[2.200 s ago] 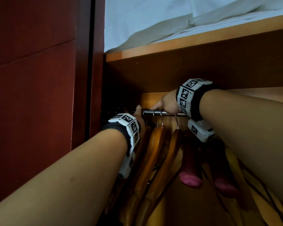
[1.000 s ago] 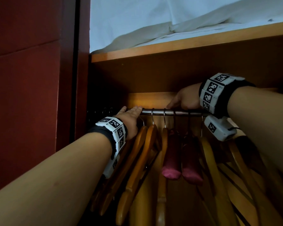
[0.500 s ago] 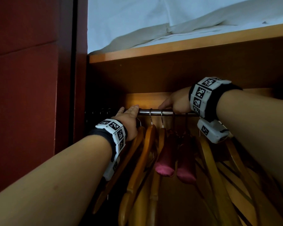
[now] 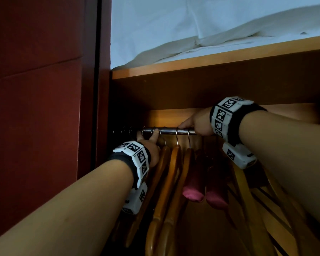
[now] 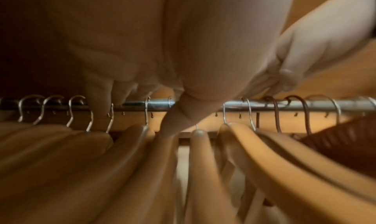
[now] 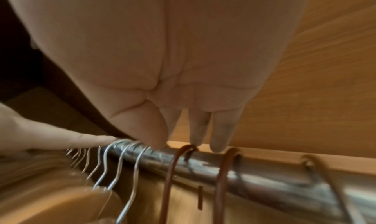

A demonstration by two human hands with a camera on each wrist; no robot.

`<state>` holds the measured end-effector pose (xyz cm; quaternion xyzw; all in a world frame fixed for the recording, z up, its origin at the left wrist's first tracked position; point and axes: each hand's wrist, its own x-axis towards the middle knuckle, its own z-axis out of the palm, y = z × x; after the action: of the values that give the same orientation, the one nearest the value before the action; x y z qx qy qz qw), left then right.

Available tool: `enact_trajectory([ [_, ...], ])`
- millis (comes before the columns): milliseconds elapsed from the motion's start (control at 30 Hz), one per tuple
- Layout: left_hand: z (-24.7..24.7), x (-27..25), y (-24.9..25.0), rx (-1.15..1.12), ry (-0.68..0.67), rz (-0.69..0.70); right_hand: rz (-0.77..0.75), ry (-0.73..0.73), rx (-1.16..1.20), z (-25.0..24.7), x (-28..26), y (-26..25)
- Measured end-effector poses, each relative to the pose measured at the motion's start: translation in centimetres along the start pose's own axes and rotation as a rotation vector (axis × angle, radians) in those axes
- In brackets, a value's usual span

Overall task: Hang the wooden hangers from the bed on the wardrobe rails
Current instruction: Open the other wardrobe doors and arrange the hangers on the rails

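Several wooden hangers (image 4: 174, 182) hang by thin metal hooks (image 5: 249, 113) from the chrome rail (image 4: 168, 130) inside the wardrobe. My left hand (image 4: 150, 145) reaches up among those hooks, its fingers (image 5: 99, 98) lying on the rail and the thumb (image 5: 175, 119) pointing down between two hanger necks. My right hand (image 4: 198, 124) rests on the rail further right. Its straight fingertips (image 6: 219, 140) touch the bar beside two brown hooks (image 6: 223, 171). Neither hand holds a hanger.
Two pink padded hangers (image 4: 192, 193) hang just right of the wooden ones, with more wooden hangers (image 4: 248, 191) beyond. A wooden shelf (image 4: 211, 61) carrying white bedding (image 4: 192, 30) sits close above the rail. A dark red panel (image 4: 35, 108) closes off the left.
My right hand has slid left along the rail and the padded hangers have bunched towards the wooden ones. My left hand has stayed at the rail's left part, a little lower.
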<state>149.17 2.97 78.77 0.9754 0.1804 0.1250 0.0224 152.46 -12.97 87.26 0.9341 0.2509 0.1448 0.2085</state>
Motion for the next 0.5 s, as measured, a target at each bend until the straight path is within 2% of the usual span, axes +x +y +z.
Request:
enact_trajectory([
  [100, 0.7, 1.4, -0.7, 0.038, -0.024, 0.004, -0.064, 0.018, -0.053, 0.1, 0.2, -0.3],
  [200, 0.5, 1.1, -0.5, 0.081, -0.038, 0.049, -0.051, 0.025, -0.079, 0.0, 0.3, -0.5],
  [333, 0.5, 1.5, -0.6, 0.099, -0.060, 0.037, -0.073, 0.079, -0.071, 0.6, 0.4, -0.5],
  [400, 0.5, 1.3, -0.5, 0.113, -0.051, 0.054, -0.092, 0.078, -0.038, 0.6, 0.4, -0.3],
  [500, 0.3, 0.3, -0.3, 0.047, 0.001, -0.007, -0.059, 0.072, -0.054, 0.5, 0.2, -0.2],
])
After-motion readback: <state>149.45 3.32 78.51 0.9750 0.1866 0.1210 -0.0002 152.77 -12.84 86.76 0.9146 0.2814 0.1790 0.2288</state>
